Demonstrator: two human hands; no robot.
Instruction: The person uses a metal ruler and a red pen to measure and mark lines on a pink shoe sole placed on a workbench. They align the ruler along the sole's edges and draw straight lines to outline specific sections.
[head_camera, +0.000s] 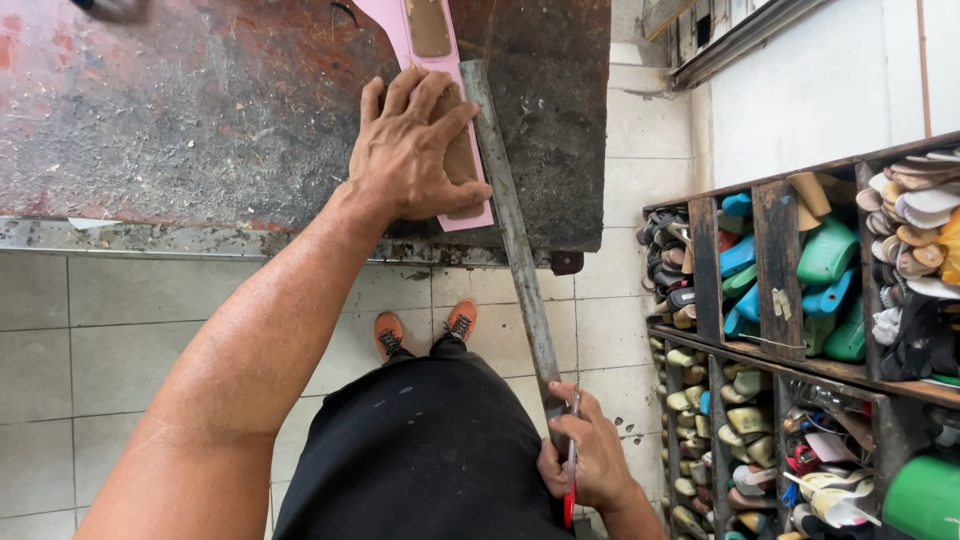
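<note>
My left hand (415, 150) presses flat on a brown insole-shaped piece lying on a pink strip (400, 20) at the near edge of the worn workbench (200, 110). A second brown piece (430, 25) sits farther up the strip. A long grey metal bar (515, 235) runs from the bench beside the strip down to my right hand (590, 460), which grips its lower end together with a thin red-handled tool (570, 495).
Wooden shelves (775, 250) at the right hold several shoe lasts, soles and insoles. A green container (925, 495) sits at the lower right. My orange shoes (425, 328) stand on the pale tiled floor (120, 340) below the bench's metal edge.
</note>
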